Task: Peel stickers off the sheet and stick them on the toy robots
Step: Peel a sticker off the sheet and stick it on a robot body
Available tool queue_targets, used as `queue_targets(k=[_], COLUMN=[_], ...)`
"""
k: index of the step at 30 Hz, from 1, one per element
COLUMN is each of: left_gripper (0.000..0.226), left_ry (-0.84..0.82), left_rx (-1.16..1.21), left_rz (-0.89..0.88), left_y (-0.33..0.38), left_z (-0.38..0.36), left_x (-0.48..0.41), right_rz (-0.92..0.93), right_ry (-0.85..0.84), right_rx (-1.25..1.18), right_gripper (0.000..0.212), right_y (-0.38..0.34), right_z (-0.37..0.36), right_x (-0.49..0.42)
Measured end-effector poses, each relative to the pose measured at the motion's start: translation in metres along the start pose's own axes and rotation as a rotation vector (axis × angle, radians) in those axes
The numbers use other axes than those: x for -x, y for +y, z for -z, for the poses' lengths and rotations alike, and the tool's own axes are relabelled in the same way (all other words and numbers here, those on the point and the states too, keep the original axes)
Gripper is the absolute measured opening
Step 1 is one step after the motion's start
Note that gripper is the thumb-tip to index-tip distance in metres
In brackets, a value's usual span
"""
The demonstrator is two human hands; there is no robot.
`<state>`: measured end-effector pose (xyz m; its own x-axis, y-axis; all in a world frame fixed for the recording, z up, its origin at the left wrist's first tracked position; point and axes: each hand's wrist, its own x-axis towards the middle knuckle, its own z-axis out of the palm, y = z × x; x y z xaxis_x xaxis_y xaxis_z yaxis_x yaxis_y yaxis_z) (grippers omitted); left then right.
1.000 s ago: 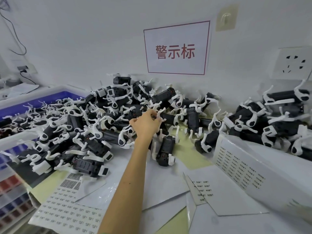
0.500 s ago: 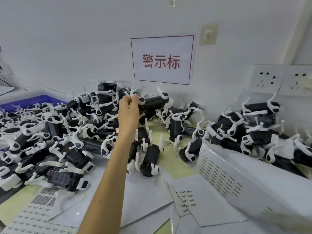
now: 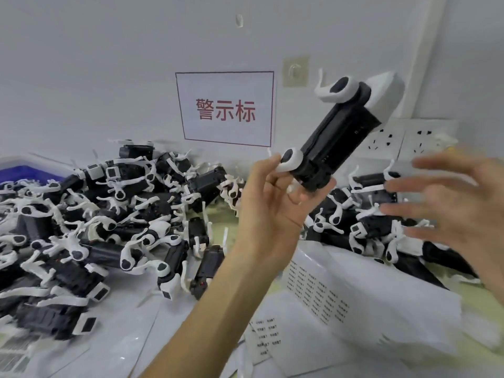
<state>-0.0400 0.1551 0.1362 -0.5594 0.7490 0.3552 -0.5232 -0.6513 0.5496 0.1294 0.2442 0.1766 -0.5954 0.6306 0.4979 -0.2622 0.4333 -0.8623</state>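
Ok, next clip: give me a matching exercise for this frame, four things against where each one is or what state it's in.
Things:
1. raised toy robot
2. right hand
3. sign with red characters
4. blue bin

Places or states:
A. open, fingers spread, holding nothing
B. at the far left edge of the view
C. fixed to the wall
D. gripped by the left hand

Pairs: 1-D, 2-A, 3-C, 4-B
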Motion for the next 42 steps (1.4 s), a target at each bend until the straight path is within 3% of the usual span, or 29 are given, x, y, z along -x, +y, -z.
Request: queue_targets(k=[3, 6, 8, 10, 12, 14, 17, 19, 21, 26, 30, 32, 33, 35, 38, 40, 42], left_gripper=[0.023, 0.032, 0.027, 0.039, 0.055, 0.073, 0.096, 0.093, 0.081, 0.066, 0.058, 0.054, 0.052, 0.052, 0.053, 0.055, 0.055], left_ry=[-0.073, -0.116, -0.123, -0.086, 0.007, 0.072, -0.148, -0.361, -0.484, -0.395, -0.242, -0.109, -0.030, 0.126, 0.208, 0.157, 0.065], left_rx=[-0.171, -0.388, -0.515, -0.646, -0.803, -1.032, -1.388, -1.537, -1.606, -1.580, -1.531, -1.541, -1.512, -1.318, -0.913, -0.713, -0.538], left_rz=[0.083, 0.192, 0.215, 0.247, 0.191, -0.011, -0.303, -0.296, -0.178, -0.056, -0.072, -0.125, -0.150, -0.138, -0.012, 0.072, 0.174], left_y=[-0.023, -0.042, -0.042, -0.041, -0.042, -0.039, -0.023, -0.009, 0.000, 0.002, 0.009, 0.018, 0.023, 0.033, 0.046, 0.054, 0.060], left_z=[-0.010, -0.008, -0.004, -0.001, 0.003, 0.004, 0.007, 0.008, 0.009, 0.013, 0.023, 0.029, 0.031, 0.034, 0.032, 0.029, 0.025], left_x=[0.008, 0.009, 0.006, 0.004, 0.002, 0.001, -0.002, -0.004, -0.005, -0.004, -0.010, -0.014, -0.015, -0.018, -0.018, -0.016, -0.014], right_rz=[-0.024, -0.027, -0.055, -0.049, -0.041, -0.033, -0.068, -0.067, -0.061, -0.050, -0.164, -0.241, -0.253, -0.186, -0.302, -0.339, -0.346], right_ry=[-0.017, 0.080, 0.106, 0.122, 0.134, 0.118, -0.018, -0.127, -0.219, -0.303, -0.430, -0.470, -0.527, -0.761, -0.944, -0.897, -0.840], right_rx=[-0.033, 0.007, 0.052, 0.144, 0.182, 0.256, 0.381, 0.430, 0.466, 0.413, 0.268, 0.393, 0.530, 0.681, 0.954, 1.068, 0.980], right_gripper=[0.079, 0.053, 0.047, 0.044, 0.038, 0.042, 0.054, 0.049, 0.049, 0.056, 0.071, 0.074, 0.064, 0.018, 0.025, 0.036, 0.018], right_y=[0.006, 0.032, 0.036, 0.044, 0.041, 0.041, 0.045, 0.046, 0.045, 0.048, 0.040, 0.039, 0.045, 0.060, 0.074, 0.072, 0.071], right_z=[-0.003, 0.008, 0.017, 0.026, 0.030, 0.034, 0.039, 0.038, 0.036, 0.032, 0.046, 0.050, 0.049, 0.051, 0.037, 0.037, 0.046], right_x=[0.015, 0.008, 0.005, 0.003, 0.002, 0.000, -0.001, 0.000, 0.002, 0.002, 0.006, 0.000, -0.006, 0.004, -0.006, 0.003, 0.011])
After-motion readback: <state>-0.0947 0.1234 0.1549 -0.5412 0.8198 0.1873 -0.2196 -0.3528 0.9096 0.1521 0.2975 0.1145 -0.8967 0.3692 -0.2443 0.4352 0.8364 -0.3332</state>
